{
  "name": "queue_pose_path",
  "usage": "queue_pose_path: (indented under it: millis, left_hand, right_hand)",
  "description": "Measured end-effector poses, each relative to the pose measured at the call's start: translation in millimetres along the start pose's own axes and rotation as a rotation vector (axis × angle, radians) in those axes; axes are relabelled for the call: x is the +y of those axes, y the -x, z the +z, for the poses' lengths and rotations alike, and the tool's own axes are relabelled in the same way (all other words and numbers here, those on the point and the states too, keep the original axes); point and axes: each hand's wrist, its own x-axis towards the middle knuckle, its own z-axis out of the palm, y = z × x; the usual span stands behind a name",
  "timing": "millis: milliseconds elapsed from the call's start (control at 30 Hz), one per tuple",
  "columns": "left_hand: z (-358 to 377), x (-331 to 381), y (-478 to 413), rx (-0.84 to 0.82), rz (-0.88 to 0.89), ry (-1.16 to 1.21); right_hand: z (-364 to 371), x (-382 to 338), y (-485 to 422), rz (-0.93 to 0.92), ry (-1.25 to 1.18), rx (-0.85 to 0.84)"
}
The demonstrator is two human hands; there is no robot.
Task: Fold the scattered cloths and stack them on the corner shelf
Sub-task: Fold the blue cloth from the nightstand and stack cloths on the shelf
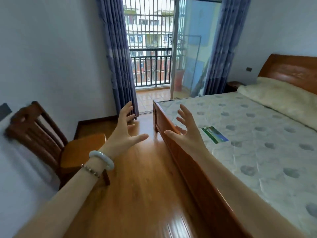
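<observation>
Left hand (123, 133): raised over the floor (137, 186), fingers spread wide, holding nothing; pale bangle (101, 159) and bead bracelet (91, 170) at the wrist. Right hand (186, 133): raised beside it, fingers splayed, empty, above the bed's wooden side rail (197, 177). Palms face each other, apart.

Floor: glossy wood boards. Walls: white.

Bed (257, 152): bare patterned mattress, green label (214, 134) near its edge, cream blanket (277, 97) along the headboard (291, 69).

Chair (51, 143): wooden, against the left wall, just beside the left forearm.

Curtains (116, 57): blue, flanking a glass door (188, 48) open to a barred balcony (151, 71).

Cloths, corner shelf: neither in view.
</observation>
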Motion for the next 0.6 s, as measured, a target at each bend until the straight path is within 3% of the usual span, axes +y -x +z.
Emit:
queue_pose_path:
  millis: [200, 433, 600]
  left_hand:
    - [-22.6, -35.7, -114.7, 0.101, -0.002, -0.023]
    - [-53.8, -100.6, -192.7, 0.239, -0.016, 0.074]
    - [-69.1, -164.9, -276.1, 0.248, 0.036, 0.074]
  right_hand:
    - [7.5, 44.4, -141.0, -0.015, -0.023, 0.012]
    - [35.3, 98.6, -259.4, -0.005, -0.08, -0.104]
    - [79.3, 144.2, -352.9, -0.027, -0.076, -0.143]
